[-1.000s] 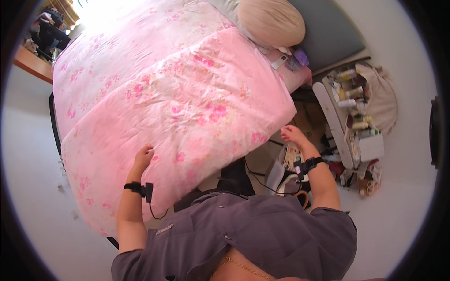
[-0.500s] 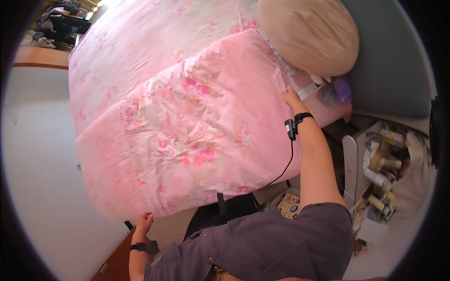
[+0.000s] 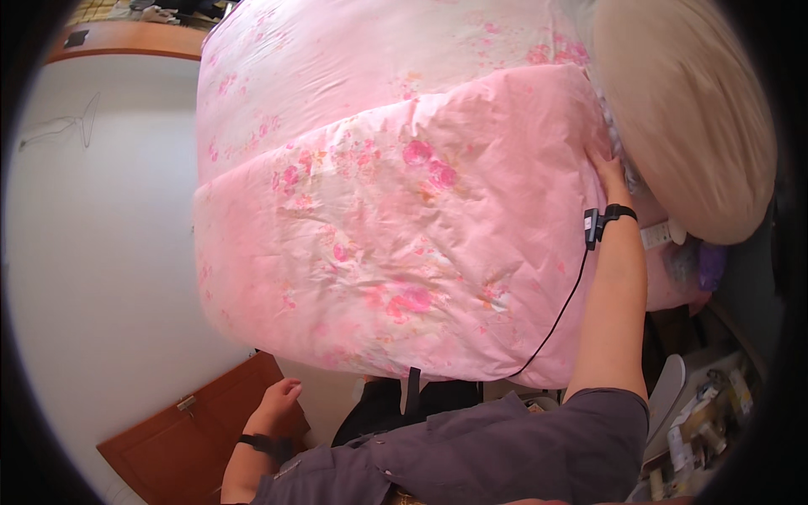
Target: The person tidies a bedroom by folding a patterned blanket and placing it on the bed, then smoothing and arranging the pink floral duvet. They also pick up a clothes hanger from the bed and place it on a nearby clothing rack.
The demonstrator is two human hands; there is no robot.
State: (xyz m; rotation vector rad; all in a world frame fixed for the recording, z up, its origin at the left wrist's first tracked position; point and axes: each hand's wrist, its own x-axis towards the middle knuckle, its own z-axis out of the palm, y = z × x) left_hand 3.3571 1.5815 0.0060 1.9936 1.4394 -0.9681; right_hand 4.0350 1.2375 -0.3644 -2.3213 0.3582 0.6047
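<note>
A folded pink quilt (image 3: 396, 227) with a rose print lies across the bed, its thick doubled edge toward me. My right hand (image 3: 608, 168) reaches far over it and presses flat on its far right corner, next to a large beige pillow (image 3: 686, 109). A black wrist strap with a cable sits on that forearm. My left hand (image 3: 276, 402) hangs low beside the bed with its fingers loosely curled and nothing in it, just above a brown wooden board (image 3: 198, 429).
A white wall (image 3: 101, 252) runs along the left of the bed. A purple object (image 3: 711, 265) lies under the pillow's edge. Cluttered shelves with small bottles and boxes (image 3: 703, 421) stand at the lower right. A wooden ledge (image 3: 126, 38) sits at the top left.
My right hand moved from the bed's side up onto the quilt's far corner by the pillow. My left hand let go of the quilt's edge and dropped beside the bed. The view moved closer.
</note>
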